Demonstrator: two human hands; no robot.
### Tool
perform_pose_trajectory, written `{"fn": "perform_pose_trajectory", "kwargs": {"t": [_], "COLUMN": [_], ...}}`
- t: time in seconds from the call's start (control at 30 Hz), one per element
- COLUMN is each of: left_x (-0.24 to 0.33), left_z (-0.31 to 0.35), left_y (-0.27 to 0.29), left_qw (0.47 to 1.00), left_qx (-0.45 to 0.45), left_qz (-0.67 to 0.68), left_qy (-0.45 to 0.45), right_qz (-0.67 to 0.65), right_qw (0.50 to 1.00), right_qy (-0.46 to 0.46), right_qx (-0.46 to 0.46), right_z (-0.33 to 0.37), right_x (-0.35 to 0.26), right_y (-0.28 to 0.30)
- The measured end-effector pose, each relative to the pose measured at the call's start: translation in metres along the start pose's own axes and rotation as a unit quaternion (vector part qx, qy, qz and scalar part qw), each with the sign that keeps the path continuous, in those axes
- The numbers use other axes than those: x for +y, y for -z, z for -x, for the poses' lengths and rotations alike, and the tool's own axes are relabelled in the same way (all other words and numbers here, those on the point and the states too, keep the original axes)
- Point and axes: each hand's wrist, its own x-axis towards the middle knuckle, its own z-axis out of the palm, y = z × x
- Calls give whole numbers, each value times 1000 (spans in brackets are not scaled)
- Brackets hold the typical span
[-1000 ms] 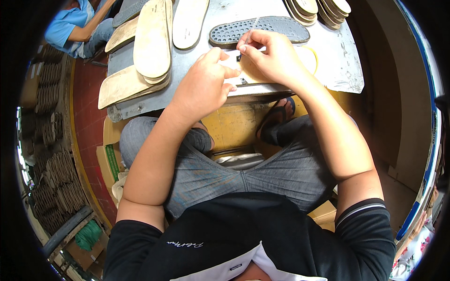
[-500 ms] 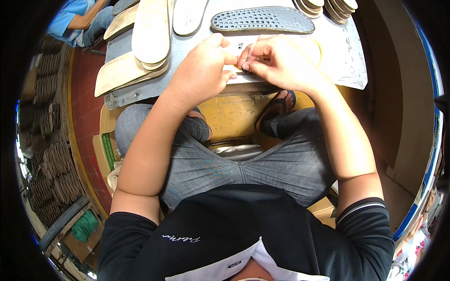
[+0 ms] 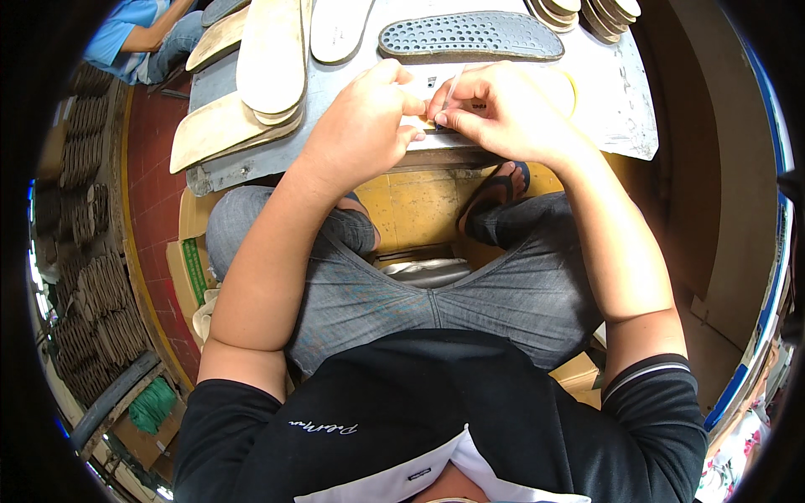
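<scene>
I see a thin pale strip (image 3: pixel 454 86) pinched at the near edge of the grey metal surface (image 3: pixel 612 101), both hands meeting over it. My right hand (image 3: pixel 503 113) has its grip narrow on the strip; my left hand (image 3: pixel 362 126) presses fingertips against it — a fine positioning step, I judge. Next calls for steady, small alignment. A dark perforated rubber sole (image 3: pixel 470 35) lies just beyond.

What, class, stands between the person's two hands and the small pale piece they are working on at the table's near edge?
Nothing visible does. The left hand and right hand meet at the small pale piece, fingertips pinching it directly. The dark grey sole lies farther back on the table, clear of them.
</scene>
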Motion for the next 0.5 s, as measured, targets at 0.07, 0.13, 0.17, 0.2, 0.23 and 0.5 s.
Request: {"fn": "perform_pose_trajectory", "kwargs": {"t": [0.07,0.13,0.17,0.2,0.23,0.5], "left_x": [2,3,3,2,3,4], "left_z": [0,-1,-1,-1,-1,-1], "left_y": [1,1,1,1,2,3], "left_qw": [1000,1000,1000,999,1000,1000], "left_qx": [4,-2,-9,-16,-16,-13], "left_qz": [6,9,9,7,2,-4], "left_qy": [5,13,19,27,25,23], "right_qz": [-9,-20,-28,-36,-33,4], "right_qw": [1000,999,999,999,999,1000], "right_qy": [-16,-24,-23,-20,-32,1], "right_qx": [2,10,15,20,13,5], "right_z": [0,0,0,-1,0,0], "right_x": [-3,-3,0,1,0,2], "right_y": [1,1,-1,-1,-1,0]}}
